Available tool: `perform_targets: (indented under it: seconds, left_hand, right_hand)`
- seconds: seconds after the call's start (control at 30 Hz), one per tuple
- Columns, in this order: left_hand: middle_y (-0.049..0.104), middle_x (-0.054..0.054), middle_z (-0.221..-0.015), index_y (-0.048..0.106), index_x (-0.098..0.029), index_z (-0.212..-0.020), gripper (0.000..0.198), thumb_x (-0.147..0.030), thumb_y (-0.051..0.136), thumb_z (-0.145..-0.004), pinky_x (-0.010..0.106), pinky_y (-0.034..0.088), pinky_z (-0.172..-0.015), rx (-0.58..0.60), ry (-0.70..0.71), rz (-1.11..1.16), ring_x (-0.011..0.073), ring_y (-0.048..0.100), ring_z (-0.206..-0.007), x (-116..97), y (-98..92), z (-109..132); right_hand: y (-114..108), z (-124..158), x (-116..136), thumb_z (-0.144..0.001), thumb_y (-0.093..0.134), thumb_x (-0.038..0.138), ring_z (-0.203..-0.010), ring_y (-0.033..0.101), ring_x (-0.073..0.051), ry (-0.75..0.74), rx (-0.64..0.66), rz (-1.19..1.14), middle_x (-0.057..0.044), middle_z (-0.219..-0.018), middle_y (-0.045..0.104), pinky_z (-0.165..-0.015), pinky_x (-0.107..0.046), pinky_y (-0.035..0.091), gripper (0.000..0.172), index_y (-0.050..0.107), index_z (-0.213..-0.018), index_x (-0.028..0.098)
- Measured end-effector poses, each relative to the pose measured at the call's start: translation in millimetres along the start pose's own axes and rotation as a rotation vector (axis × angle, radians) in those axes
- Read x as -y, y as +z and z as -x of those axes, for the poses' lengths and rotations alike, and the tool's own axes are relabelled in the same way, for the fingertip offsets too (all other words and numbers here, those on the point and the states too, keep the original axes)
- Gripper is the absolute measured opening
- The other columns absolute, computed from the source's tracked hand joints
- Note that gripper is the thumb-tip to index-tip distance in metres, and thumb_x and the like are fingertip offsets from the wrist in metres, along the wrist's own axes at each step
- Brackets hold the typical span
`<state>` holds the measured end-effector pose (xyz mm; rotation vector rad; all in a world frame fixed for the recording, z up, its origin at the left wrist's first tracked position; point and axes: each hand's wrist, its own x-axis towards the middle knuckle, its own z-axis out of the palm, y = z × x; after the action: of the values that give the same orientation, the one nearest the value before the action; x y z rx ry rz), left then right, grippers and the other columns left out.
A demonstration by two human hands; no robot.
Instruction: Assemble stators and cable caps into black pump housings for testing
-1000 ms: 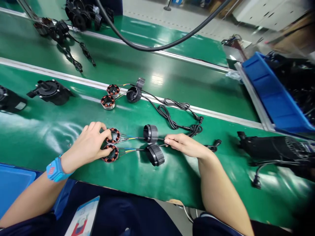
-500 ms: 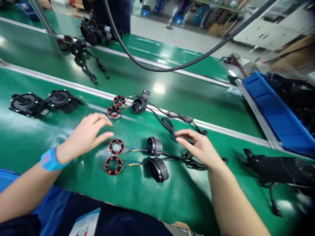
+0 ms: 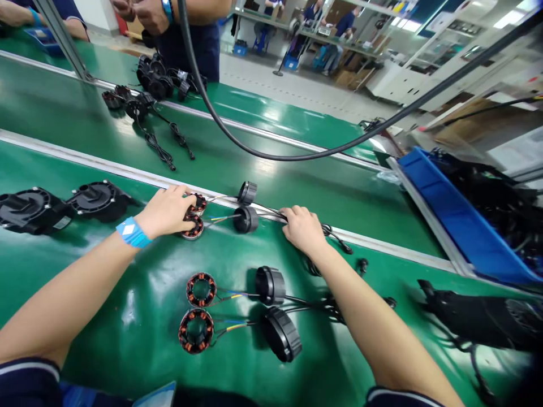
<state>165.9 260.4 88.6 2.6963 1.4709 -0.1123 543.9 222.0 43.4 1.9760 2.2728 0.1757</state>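
My left hand (image 3: 172, 212) is closed around two copper-wound motor stators (image 3: 195, 227) lying side by side near the rail, thumb and fingertips on the rings. Thin coloured wires run from them to two black ribbed caps (image 3: 246, 219). On the right, my right hand (image 3: 303, 229) grips the black cables (image 3: 271, 211) leading from those caps; its palm hides part of the coils. Nearer my body lie two more stators (image 3: 201, 289), wired to larger-looking black caps (image 3: 270, 285), whose cables pass beneath my right forearm.
Two black motor housings (image 3: 99, 200) sit at the left. A blue bin (image 3: 453, 220) of black parts stands at the right, near a black unit with a cable (image 3: 479, 314). A thick black hose (image 3: 292, 157) hangs across the view. Co-workers are opposite.
Both hands have moved away from my body, toward the rail. The left has taken hold of the two far stators, the right their cables. The view has tilted up.
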Motion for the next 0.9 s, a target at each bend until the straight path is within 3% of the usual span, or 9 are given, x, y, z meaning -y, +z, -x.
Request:
perform_targets:
  seconds: [0.13,0.3,0.43,0.6,0.67,0.8,0.9]
  left_hand:
    - [0.055,0.015,-0.132,0.064,-0.018,-0.111,0.035,-0.046,0.063,-0.088,0.046,0.051,-0.095,0.013,0.051,0.156,0.0322,0.060,-0.111,6,11.8,24]
    - [0.056,0.012,-0.130,0.062,-0.022,-0.110,0.034,-0.051,0.057,-0.093,0.044,0.051,-0.095,0.033,0.078,0.330,0.0285,0.062,-0.107,-18,27.8,48]
    - [0.059,0.010,-0.128,0.063,-0.024,-0.107,0.034,-0.052,0.060,-0.090,0.045,0.052,-0.089,0.016,0.026,0.319,0.0302,0.062,-0.106,-34,32.5,54]
    - [0.057,0.012,-0.129,0.060,-0.021,-0.103,0.029,-0.047,0.061,-0.090,0.047,0.053,-0.093,0.030,0.020,0.459,0.0313,0.058,-0.113,-35,32.4,53]
    - [0.054,0.012,-0.135,0.059,-0.021,-0.103,0.035,-0.053,0.063,-0.090,0.049,0.053,-0.097,0.033,0.021,0.562,0.0322,0.057,-0.119,-32,33.3,57]
    - [0.035,0.013,-0.159,0.050,-0.028,-0.134,0.064,-0.071,0.063,-0.088,0.047,0.056,-0.100,-0.008,-0.047,0.887,0.0301,0.058,-0.127,-21,44.3,75]
    - [0.049,0.015,-0.144,0.042,-0.026,-0.142,0.060,-0.067,0.048,-0.098,0.046,0.056,-0.101,-0.085,-0.179,1.086,0.0266,0.061,-0.124,-13,57.2,86]
  right_hand:
    - [-6,29,-31,-0.091,0.050,0.013,-0.105,0.055,-0.034,-0.037,-0.048,0.089,-0.019,-0.120,0.062,-0.077,-0.041,0.044,0.025,0.073,-0.102,0.016]
    - [-13,73,-62,-0.091,0.051,0.009,-0.093,0.054,-0.031,-0.057,-0.116,0.332,-0.017,-0.113,0.063,-0.072,-0.040,0.039,0.025,0.072,-0.101,0.017]
    - [-12,89,-62,-0.091,0.052,0.009,-0.094,0.056,-0.031,-0.063,-0.094,0.408,-0.017,-0.111,0.065,-0.075,-0.041,0.040,0.022,0.071,-0.101,0.018]
    - [7,80,-61,-0.083,0.055,0.004,-0.104,0.063,-0.033,-0.134,0.098,0.222,-0.017,-0.118,0.067,-0.085,-0.044,0.051,0.027,0.070,-0.101,0.016]
    - [4,75,-74,-0.079,0.062,0.009,-0.118,0.062,-0.034,-0.167,0.204,-0.004,-0.018,-0.134,0.062,-0.096,-0.045,0.054,0.040,0.068,-0.117,0.016]
    - [-39,53,-92,-0.080,0.079,0.050,-0.144,0.050,-0.035,-0.334,0.386,-0.387,-0.013,-0.161,0.044,-0.115,-0.049,0.048,0.092,0.039,-0.159,0.028]
    - [-82,5,-51,-0.091,0.064,0.065,-0.140,0.054,-0.035,-0.311,0.306,-0.436,-0.010,-0.156,0.052,-0.116,-0.052,0.047,0.076,0.044,-0.156,0.032]
